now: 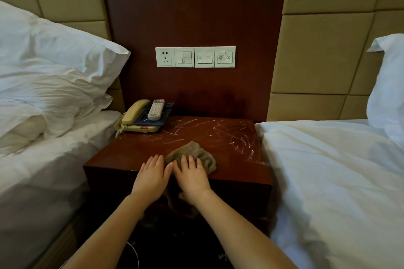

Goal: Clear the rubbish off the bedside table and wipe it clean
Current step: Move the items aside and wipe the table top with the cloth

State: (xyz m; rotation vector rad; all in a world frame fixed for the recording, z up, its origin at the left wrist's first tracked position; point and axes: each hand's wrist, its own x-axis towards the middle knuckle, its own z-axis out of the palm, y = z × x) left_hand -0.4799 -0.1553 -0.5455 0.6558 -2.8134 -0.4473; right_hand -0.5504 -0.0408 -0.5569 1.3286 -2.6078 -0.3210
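Note:
The dark red wooden bedside table (135,150) stands between two beds, its top marked with white streaks at the back and right. A brown-grey cloth (196,153) lies near the front edge, part of it hanging down over the front. My right hand (191,176) presses flat on the cloth with fingers spread. Beside it, my left hand (152,176) rests flat on the table's front edge, its thumb touching the cloth. No rubbish shows on the tabletop.
A beige telephone (133,120) sits at the back left corner, with a white remote control (155,109) on a dark tray (166,113) on it. A switch and socket panel (195,57) is on the wall. White beds flank both sides, with pillows (54,54).

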